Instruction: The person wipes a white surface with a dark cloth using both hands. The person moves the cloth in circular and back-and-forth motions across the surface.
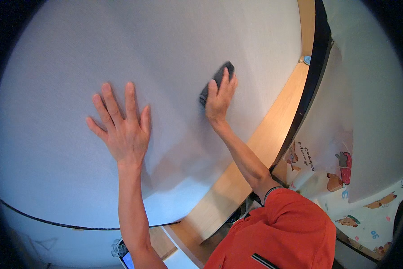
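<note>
A broad, pale, finely textured surface (pixel 174 40) fills most of the view before me. My left hand (pixel 124 124) lies on it palm down, fingers spread, holding nothing. To the right, my right hand (pixel 221 94) rests over a dark grey, oblong pad or folded cloth (pixel 217 82), pressed against the same surface. The thumb and fingers lie across the dark thing, whose two ends show past them; its exact kind cannot be told. Shadows of the hands and arms fall on the pale surface.
A light wooden board (pixel 272 117) and a black edge (pixel 297 117) border the surface on the right. A small blue round object (pixel 307 60) sits at the board's corner. Patterned fabric (pixel 362 215) lies at lower right. A device with a lit screen (pixel 128 260) is near my left forearm.
</note>
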Demonstrator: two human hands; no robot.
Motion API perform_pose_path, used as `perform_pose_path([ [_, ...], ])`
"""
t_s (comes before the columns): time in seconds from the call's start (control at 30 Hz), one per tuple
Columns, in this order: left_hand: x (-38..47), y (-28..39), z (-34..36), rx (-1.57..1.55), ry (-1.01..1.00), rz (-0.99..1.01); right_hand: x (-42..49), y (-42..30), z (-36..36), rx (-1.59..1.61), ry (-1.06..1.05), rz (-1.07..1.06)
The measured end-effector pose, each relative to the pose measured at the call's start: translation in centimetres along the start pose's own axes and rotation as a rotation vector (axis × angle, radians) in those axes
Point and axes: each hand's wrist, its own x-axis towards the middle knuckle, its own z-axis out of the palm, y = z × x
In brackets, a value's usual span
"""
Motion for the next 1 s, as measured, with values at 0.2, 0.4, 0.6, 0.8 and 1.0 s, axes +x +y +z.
perform_pose_path([
  [0.2,0.1,0.1,0.1,-0.006,0.023,-0.012,-1.9,-2.1,0.3,-0.038,-0.214,-0.555],
  [0.4,-0.1,0.3,-0.4,0.077,-0.043,-0.039,-2.7,1.7,-3.2,-0.065,-0.255,-0.491],
  [0.6,-0.4,0.4,-0.3,0.056,-0.036,-0.049,4.7,-2.2,1.1,0.01,-0.05,-0.241],
  [0.8,-0.6,0.7,-0.2,0.037,0.003,-0.063,5.4,-6.0,3.0,0.012,-0.175,-0.682],
  [1.0,-0.3,0.5,-0.4,0.008,0.023,-0.034,2.2,-2.9,-0.7,0.071,-0.28,-0.756],
])
